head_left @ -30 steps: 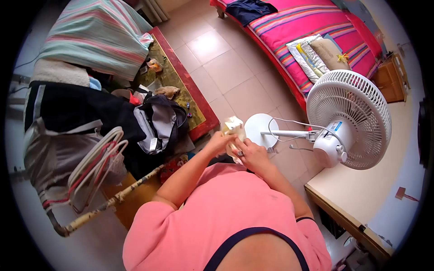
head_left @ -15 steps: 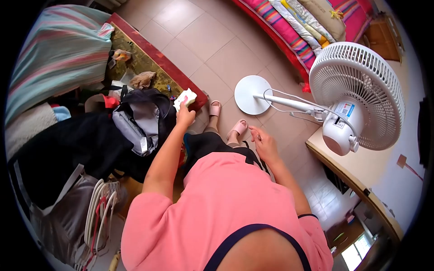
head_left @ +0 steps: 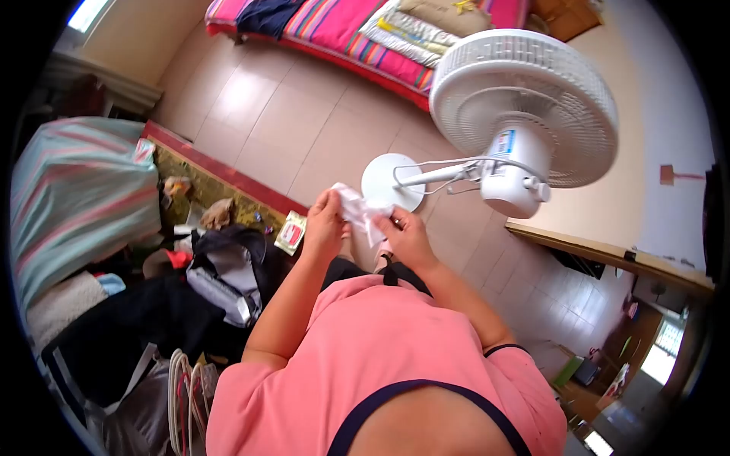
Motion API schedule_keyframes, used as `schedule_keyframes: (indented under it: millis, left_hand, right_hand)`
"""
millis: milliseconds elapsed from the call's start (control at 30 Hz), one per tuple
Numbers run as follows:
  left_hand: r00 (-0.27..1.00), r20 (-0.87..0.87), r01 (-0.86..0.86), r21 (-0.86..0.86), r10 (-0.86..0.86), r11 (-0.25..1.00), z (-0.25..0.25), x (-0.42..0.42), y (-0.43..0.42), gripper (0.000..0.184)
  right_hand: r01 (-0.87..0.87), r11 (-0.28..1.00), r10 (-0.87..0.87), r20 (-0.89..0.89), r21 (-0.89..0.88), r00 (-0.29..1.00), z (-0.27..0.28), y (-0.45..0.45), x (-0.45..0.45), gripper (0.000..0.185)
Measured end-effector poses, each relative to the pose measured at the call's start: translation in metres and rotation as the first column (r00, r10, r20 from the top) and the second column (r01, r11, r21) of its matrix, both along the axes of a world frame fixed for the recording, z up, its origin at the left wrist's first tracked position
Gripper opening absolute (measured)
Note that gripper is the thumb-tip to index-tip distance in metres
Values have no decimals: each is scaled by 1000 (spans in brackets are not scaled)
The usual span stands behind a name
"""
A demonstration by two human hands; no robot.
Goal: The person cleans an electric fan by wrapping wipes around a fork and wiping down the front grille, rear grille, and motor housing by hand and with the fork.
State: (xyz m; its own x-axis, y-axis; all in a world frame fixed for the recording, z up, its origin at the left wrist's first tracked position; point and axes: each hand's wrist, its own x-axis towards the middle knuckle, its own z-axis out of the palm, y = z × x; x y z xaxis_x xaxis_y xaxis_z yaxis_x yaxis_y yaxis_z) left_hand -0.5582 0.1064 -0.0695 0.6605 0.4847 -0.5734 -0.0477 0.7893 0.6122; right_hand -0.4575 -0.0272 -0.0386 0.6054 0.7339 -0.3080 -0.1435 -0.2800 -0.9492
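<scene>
A thin white tissue (head_left: pixel 360 213) is stretched between my two hands in front of my body. My left hand (head_left: pixel 325 222) pinches its left end, and my right hand (head_left: pixel 403 232), with a ring on one finger, grips its right end. Just left of my left hand, a small white and green packet with a red mark (head_left: pixel 291 232) lies at the edge of the low patterned table (head_left: pixel 251 186).
A white standing fan (head_left: pixel 525 114) rises at the right, its round base (head_left: pixel 393 183) on the tiled floor beyond my hands. A dark open bag (head_left: pixel 232 270) and clothes lie at left. White hangers (head_left: pixel 182 395) hang lower left. A bed with a pink striped cover (head_left: pixel 334 30) stands ahead.
The packet has left my left hand and now lies on the table edge. My hands have come together again, holding the tissue between them. The view has turned.
</scene>
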Motion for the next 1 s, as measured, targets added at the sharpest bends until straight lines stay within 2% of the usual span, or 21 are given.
schedule_keyframes:
  millis: [33,100,167,233,333,367,433,467,533,567,600,633,667,700,733,800,833,867,900,933,1000]
  left_hand:
    - [999,-9,-32,38,33,999,6,3,-1,24]
    - [995,-82,75,216,-58,974,13,9,-4,23]
    - [997,-59,-30,395,58,918,11,22,-10,24]
    - [996,16,-90,396,91,914,19,27,-9,22]
    - [999,32,-13,500,-4,866,51,29,-7,22]
    - [997,38,-81,448,72,890,60,31,-8,21]
    - [989,59,-149,402,136,904,66,39,-3,21]
    - [999,-34,-6,612,34,791,65,41,2,18]
    - [939,-339,332,857,-54,394,58,46,7,25]
    - [940,-336,334,861,-63,385,56,43,6,25]
    - [912,-385,410,867,-144,283,56,39,4,27]
    - [872,-438,476,862,-218,173,64,36,1,31]
    - [849,-414,519,774,-330,362,71,33,-1,30]
    - [847,-413,519,776,-334,357,57,29,-3,30]
    - [854,-267,497,671,-446,550,30,27,-4,29]
    - [865,-11,482,294,-501,826,26,26,-7,23]
    - [866,-11,481,295,-501,826,45,32,-11,23]
    - [890,102,441,56,-445,896,67,40,-15,27]
    - [912,197,396,-194,-360,897,77,45,-17,32]
    - [920,203,360,-93,-336,928,74,45,-16,35]
    - [921,245,325,-47,-304,945,76,48,-14,36]
  right_hand:
    - [-22,998,16,-95,-64,995,5,-7,2,28]
    - [-42,991,42,-4,-128,999,23,-14,-3,24]
    - [-38,998,45,142,-53,989,27,-19,-1,21]
    - [138,985,-149,102,103,984,26,-19,-1,18]
    - [206,975,-215,109,86,970,12,-25,13,18]
    - [220,971,-230,117,95,966,12,-30,15,18]
    - [273,962,-271,-85,18,959,15,-36,19,24]
    - [236,971,-234,-71,27,970,32,-38,19,28]
    - [249,959,-251,3,137,968,54,-35,16,29]
    - [245,940,-268,73,239,961,59,-32,15,30]
    - [279,895,-416,422,349,805,55,-21,15,27]
    - [290,889,-429,423,355,798,63,-23,23,27]
    - [211,952,-304,744,220,595,76,-28,36,23]
    - [182,982,-108,944,53,312,83,-31,42,20]
    - [154,984,-157,845,90,510,74,-32,42,19]
    - [83,987,-161,804,138,572,63,-32,33,20]
    - [13,983,-152,762,186,629,60,-32,28,21]
    - [-117,981,-48,782,153,621,65,-30,22,27]
    - [-219,969,35,811,115,583,72,-29,16,28]
    - [-229,963,12,820,145,572,67,-26,9,29]
    - [-238,955,-17,833,178,553,63,-25,7,30]
